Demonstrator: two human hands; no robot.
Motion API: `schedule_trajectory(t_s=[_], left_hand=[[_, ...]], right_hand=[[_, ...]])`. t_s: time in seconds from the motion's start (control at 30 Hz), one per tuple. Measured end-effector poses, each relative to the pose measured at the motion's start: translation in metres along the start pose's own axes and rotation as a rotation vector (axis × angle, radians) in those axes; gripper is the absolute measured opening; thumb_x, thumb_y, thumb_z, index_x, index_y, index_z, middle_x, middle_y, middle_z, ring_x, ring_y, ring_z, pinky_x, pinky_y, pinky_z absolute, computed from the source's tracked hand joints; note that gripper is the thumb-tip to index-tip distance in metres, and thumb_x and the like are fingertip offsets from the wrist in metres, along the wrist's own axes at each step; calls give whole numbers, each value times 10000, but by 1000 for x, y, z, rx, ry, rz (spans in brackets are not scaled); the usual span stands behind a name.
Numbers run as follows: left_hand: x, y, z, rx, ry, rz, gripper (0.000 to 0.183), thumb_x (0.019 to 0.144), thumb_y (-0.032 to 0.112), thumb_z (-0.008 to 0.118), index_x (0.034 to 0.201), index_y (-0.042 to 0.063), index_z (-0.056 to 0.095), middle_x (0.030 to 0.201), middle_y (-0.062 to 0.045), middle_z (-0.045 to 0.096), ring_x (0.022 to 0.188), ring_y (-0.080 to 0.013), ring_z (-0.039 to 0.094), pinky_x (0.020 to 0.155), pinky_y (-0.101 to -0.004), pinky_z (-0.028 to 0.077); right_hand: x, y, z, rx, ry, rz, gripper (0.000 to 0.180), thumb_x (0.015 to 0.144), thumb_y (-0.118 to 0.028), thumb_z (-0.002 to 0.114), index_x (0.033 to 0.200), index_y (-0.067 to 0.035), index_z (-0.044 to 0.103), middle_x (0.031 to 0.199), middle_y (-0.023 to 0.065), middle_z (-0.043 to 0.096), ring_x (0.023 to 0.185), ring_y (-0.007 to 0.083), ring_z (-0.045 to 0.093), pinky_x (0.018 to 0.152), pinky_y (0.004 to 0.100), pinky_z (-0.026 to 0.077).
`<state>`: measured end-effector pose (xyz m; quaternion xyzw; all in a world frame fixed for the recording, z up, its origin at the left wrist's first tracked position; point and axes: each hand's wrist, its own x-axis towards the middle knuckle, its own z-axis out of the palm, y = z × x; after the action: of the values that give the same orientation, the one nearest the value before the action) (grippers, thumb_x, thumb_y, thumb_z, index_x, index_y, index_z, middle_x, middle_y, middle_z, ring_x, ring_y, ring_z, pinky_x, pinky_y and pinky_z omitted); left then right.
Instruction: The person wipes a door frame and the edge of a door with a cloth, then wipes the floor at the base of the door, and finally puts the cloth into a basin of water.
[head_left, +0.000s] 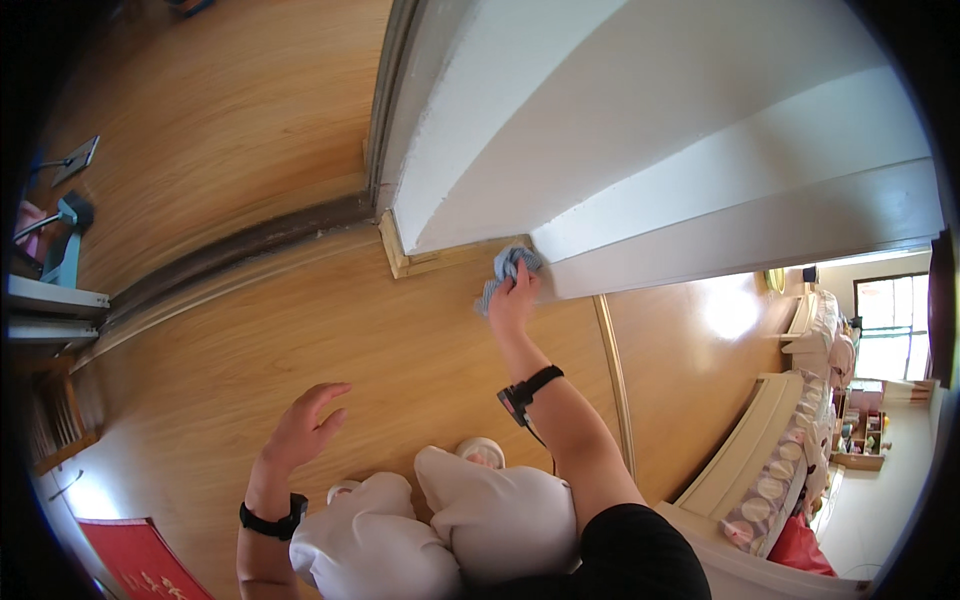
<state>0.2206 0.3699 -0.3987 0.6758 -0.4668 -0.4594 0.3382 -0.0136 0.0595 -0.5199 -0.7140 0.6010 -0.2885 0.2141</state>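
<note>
A bunched blue-grey cloth (516, 260) is gripped in my right hand (513, 300). The cloth lies against the inner corner where the wooden baseboard (457, 255) meets the white door frame (637, 255); a loose end hangs over the floor. Above the baseboard rises the white wall (495, 172). My left hand (304, 424) is held over the wood-look floor (360, 330), its fingers and thumb apart with nothing between them. Both wrists wear black straps with small devices. My knees in pale trousers (495, 510) are bent below my hands.
A dark sliding-door track (247, 240) crosses the floor at left. Beyond it stand a blue dustpan (64, 251) and a flat mop (77, 160). A red mat (142, 559) lies lower left. Past a threshold strip (616, 382), a bed (757, 457) fills part of the right-hand room.
</note>
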Motion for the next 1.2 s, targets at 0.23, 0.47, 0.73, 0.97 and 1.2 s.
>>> schedule_trajectory(t_s=[0.23,0.47,0.73,0.97,1.2], left_hand=[[24,3,15,21,-60,41,343,922,186,593,1240,64,560,1246,-135,579,1135,-285,565,918,-352,474],[26,4,18,-56,-48,-24,339,916,173,599,1235,63,565,1235,-132,588,1122,-289,573,915,-353,478],[37,6,27,10,-78,58,340,909,168,604,1228,60,567,1231,-137,590,1126,-293,572,926,-365,477],[38,6,25,4,-125,-33,350,922,142,589,1258,53,553,1260,-132,568,1177,-268,538,974,-338,443],[38,1,26,25,-51,64,342,911,188,611,1227,65,570,1205,-144,598,1119,-286,580,905,-359,492]], right_hand=[[44,-10,23,-66,75,135,450,903,-131,535,1326,-10,444,1137,227,492,1092,389,482,889,446,439],[6,-40,40,-191,-75,-54,363,859,-95,566,1212,-40,505,1086,231,534,994,410,541,840,463,457],[8,-18,16,-22,59,-61,407,861,-74,525,1258,6,481,1130,220,530,1037,411,517,880,457,444],[43,-23,9,-156,-87,98,483,856,-54,511,1332,-18,444,1157,228,503,1073,400,501,906,441,444],[30,-3,7,-150,-2,-16,474,827,-41,521,1298,-31,466,1113,214,515,1033,390,524,861,453,459]])
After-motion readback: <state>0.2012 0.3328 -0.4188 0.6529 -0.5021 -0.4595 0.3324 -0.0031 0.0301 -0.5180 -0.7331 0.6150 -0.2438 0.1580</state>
